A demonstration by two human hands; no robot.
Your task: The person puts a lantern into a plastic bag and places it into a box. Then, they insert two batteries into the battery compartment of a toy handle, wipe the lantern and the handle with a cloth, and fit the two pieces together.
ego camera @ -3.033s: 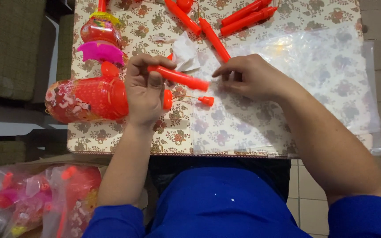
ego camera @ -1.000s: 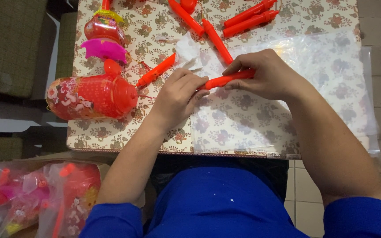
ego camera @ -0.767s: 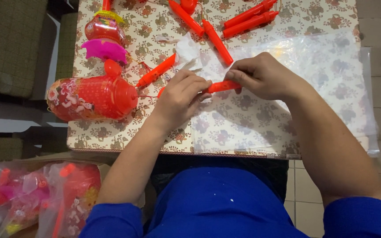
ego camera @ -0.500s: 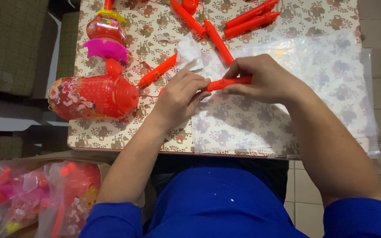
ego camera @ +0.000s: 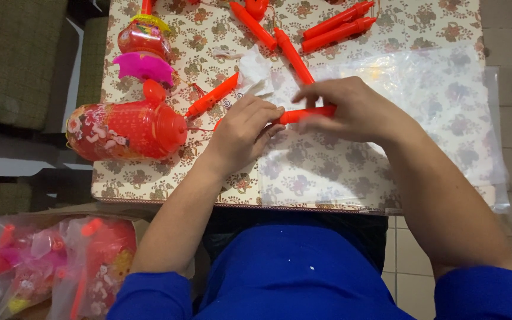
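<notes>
Both hands hold one red plastic stick (ego camera: 303,114) level above the flowered table (ego camera: 149,188). My right hand (ego camera: 351,109) grips its right end. My left hand (ego camera: 244,131) pinches its left end between thumb and fingers. A red lantern body (ego camera: 125,129) lies on its side left of my left hand, with a thin string running toward it. Another red stick (ego camera: 211,96) lies slanted just above my left hand, next to a crumpled white tissue (ego camera: 255,72).
Several more red sticks (ego camera: 339,26) lie at the table's far edge. A second lantern with a pink frill (ego camera: 143,56) stands at the far left. A clear plastic sheet (ego camera: 422,118) covers the table's right half. Bagged lanterns (ego camera: 54,264) sit on the floor at lower left.
Three seconds ago my left hand was by the lantern; it has since come right and joined my right hand on the stick. Over the last second both hands shifted only slightly.
</notes>
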